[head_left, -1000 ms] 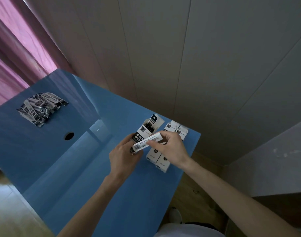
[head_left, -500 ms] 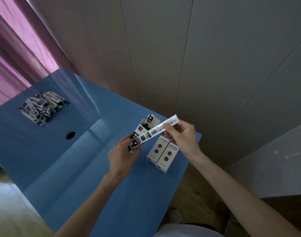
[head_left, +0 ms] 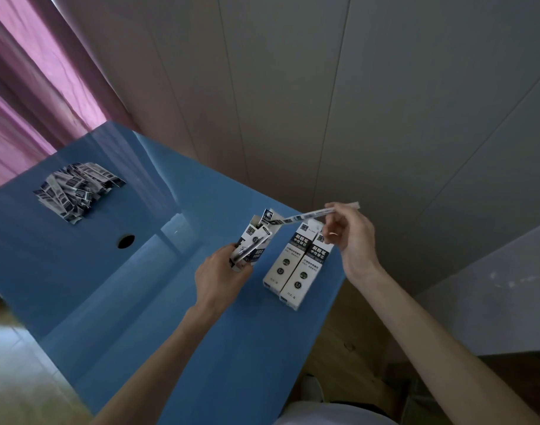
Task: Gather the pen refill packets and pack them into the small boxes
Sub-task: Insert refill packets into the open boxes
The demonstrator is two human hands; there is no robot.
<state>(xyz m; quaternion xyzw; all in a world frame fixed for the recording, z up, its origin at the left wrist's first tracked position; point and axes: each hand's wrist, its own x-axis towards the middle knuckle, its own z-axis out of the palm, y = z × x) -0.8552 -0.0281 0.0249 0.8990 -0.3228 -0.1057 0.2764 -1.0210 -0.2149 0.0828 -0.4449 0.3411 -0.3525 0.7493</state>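
A white garment (head_left: pixel 333 415) is cut off by the lower edge at 6 o'clock, and both bare forearms reach up from there over the blue table (head_left: pixel 176 326).

The left hand (head_left: pixel 221 276), just below the middle, wraps around the lower end of an open box (head_left: pixel 251 240), holding it tilted with its mouth toward 12 o'clock. The fingers are closed around the box, and they hide its bottom end. The top flap (head_left: pixel 267 216) stands up. Inside, dark shapes show at the mouth, too blurred to tell how many packets it holds.

At 3 o'clock of that box, two closed boxes (head_left: pixel 299 265) lie flat and side by side on the table, touching along their long sides, near the table's right edge. Their print is partly readable but small.

The right hand (head_left: pixel 351 237), at 2 o'clock of the middle, pinches one long thin packet (head_left: pixel 308 215) between thumb and fingertips near its far end. The packet slants down toward 9 o'clock, its lower tip at the open box's mouth beside the flap; whether the tip is already inside cannot be told. The other fingers are curled loosely.

A round hole (head_left: pixel 126 241) sits in the tabletop at 9 o'clock of the open box.

Farther off, at 10 o'clock, a loose pile of packets (head_left: pixel 77 191) lies on the table, well apart from the boxes; single packets blur together. Beyond are a pink curtain (head_left: pixel 32 96) and a pale panelled wall (head_left: pixel 323 87).
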